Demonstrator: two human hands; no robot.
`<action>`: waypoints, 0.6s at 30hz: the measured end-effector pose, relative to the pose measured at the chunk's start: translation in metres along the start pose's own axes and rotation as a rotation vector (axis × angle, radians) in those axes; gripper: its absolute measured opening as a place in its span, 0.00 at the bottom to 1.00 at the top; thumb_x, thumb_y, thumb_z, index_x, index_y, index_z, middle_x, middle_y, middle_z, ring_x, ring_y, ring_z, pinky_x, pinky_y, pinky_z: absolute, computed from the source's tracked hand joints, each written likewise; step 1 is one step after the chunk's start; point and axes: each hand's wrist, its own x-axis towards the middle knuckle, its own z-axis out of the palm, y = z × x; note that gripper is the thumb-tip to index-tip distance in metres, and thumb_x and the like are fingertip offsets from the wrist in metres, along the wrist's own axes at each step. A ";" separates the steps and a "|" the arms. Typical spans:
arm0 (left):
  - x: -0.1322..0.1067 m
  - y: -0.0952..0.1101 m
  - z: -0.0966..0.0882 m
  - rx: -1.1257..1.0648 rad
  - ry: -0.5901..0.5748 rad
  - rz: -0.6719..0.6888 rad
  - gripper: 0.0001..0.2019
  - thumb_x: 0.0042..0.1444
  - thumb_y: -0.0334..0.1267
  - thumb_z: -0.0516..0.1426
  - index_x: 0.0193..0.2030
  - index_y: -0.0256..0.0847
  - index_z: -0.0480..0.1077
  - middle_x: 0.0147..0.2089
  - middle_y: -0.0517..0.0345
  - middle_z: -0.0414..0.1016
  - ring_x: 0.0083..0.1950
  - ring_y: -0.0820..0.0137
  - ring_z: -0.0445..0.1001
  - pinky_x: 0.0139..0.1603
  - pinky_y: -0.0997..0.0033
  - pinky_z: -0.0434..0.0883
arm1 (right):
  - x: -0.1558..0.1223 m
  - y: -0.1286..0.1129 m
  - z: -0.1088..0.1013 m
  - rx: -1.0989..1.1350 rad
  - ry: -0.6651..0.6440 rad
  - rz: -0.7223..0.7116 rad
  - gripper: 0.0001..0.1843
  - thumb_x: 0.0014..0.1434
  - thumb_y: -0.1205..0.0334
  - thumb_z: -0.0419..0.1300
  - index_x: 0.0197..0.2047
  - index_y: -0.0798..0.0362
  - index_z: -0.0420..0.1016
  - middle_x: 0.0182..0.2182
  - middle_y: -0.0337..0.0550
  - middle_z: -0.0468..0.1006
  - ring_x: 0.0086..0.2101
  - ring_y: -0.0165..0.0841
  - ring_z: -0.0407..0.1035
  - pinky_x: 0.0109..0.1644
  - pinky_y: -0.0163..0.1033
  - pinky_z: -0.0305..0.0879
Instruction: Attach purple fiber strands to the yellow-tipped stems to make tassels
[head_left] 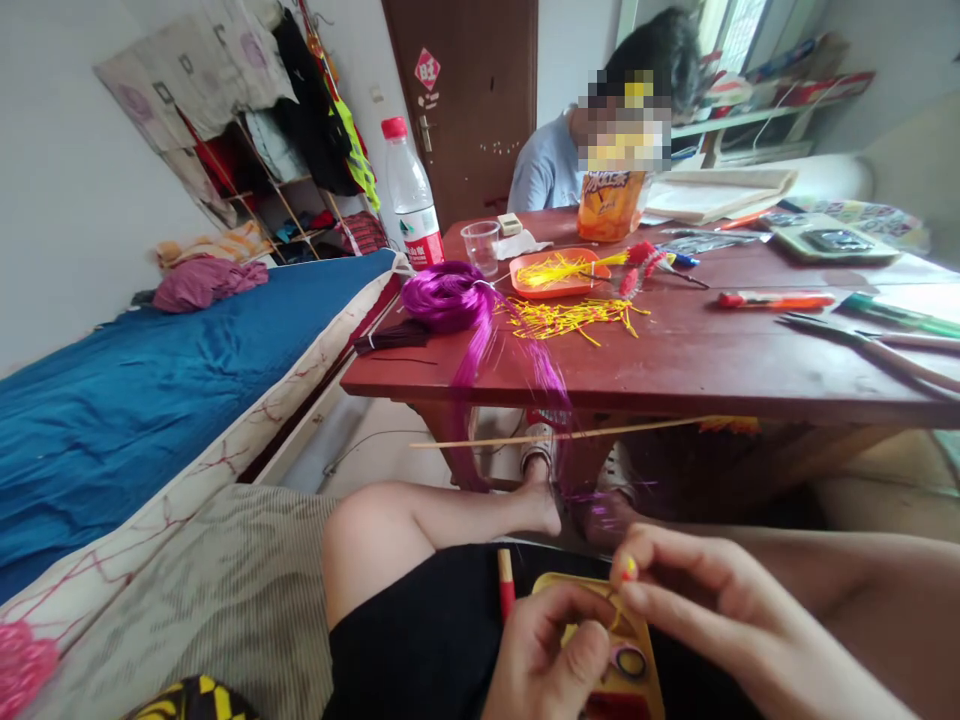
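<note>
Above my lap, my right hand [705, 605] pinches a small yellow-and-red piece [628, 569] between thumb and fingertip. My left hand [555, 650] is close beside it on the left, fingers curled and thumb pressed in. A thin yellowish strand [616, 608] shows between the two hands; whether the left fingertips grip it is hard to see. Under both hands a yellow tray [551, 580] rests on my lap, holding a dark-centred ring [628, 661] partly covered by the left hand. A red stick with a wooden end [506, 585] lies at the tray's left.
On the red table [675, 370] lie purple strands [450, 295], yellow stems [574, 318], an orange dish [559, 290], pliers [870, 345] and a red-orange cutter [776, 301]. A bottle [411, 200] stands behind. Another person [551, 160] sits across. A thin stick [600, 432] juts below the table edge.
</note>
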 end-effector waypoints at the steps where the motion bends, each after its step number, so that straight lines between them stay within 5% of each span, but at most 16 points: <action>1: -0.002 0.000 0.001 0.048 0.000 -0.012 0.22 0.44 0.57 0.59 0.29 0.36 0.72 0.22 0.62 0.62 0.25 0.76 0.58 0.27 0.76 0.56 | -0.003 0.012 0.006 0.016 0.016 0.013 0.14 0.49 0.50 0.63 0.27 0.52 0.70 0.21 0.35 0.70 0.24 0.28 0.64 0.28 0.31 0.63; 5: -0.007 -0.007 -0.005 0.250 0.036 -0.054 0.19 0.50 0.53 0.56 0.25 0.37 0.70 0.21 0.62 0.60 0.25 0.74 0.58 0.28 0.76 0.58 | -0.008 0.031 0.015 -0.027 0.071 0.018 0.16 0.51 0.47 0.60 0.28 0.52 0.69 0.22 0.36 0.69 0.25 0.30 0.64 0.28 0.32 0.64; 12: -0.011 -0.019 -0.010 0.284 0.102 0.012 0.11 0.50 0.44 0.59 0.23 0.39 0.72 0.23 0.59 0.65 0.29 0.69 0.61 0.32 0.75 0.57 | -0.012 0.021 -0.001 -0.563 0.104 -0.248 0.10 0.56 0.57 0.56 0.26 0.51 0.71 0.23 0.39 0.72 0.25 0.32 0.67 0.29 0.32 0.65; 16: -0.009 -0.017 -0.012 0.338 0.138 0.046 0.14 0.51 0.45 0.58 0.21 0.39 0.70 0.21 0.60 0.63 0.27 0.71 0.58 0.31 0.75 0.56 | -0.021 0.015 -0.017 -0.453 0.266 -0.299 0.09 0.57 0.55 0.54 0.28 0.49 0.70 0.24 0.39 0.73 0.26 0.32 0.69 0.28 0.29 0.68; 18: -0.008 -0.014 -0.012 0.338 0.124 0.033 0.17 0.52 0.48 0.56 0.20 0.38 0.68 0.20 0.62 0.60 0.25 0.72 0.57 0.29 0.75 0.55 | -0.024 0.019 -0.015 -0.361 0.198 -0.279 0.09 0.57 0.55 0.55 0.29 0.48 0.71 0.29 0.41 0.75 0.31 0.35 0.71 0.30 0.30 0.70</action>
